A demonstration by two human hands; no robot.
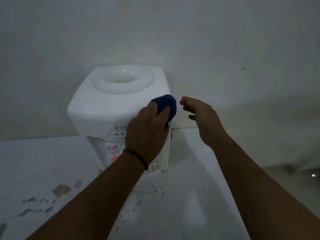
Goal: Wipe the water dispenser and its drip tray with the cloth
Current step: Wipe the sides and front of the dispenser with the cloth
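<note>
Two hands up at the dispenser's top right corner, wiping under way.

I have my left hand (147, 125) closed around the blue cloth (167, 105), pressed on the water dispenser (103, 103) standing on the tabletop (43, 161); my right hand (200, 115) hovers open and empty just beside. Next, I judge, comes the front and the drip tray (154, 168) below.

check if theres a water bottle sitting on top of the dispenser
No, the water dispenser has no bottle on it; its round top opening sits bare and uncovered.
</note>
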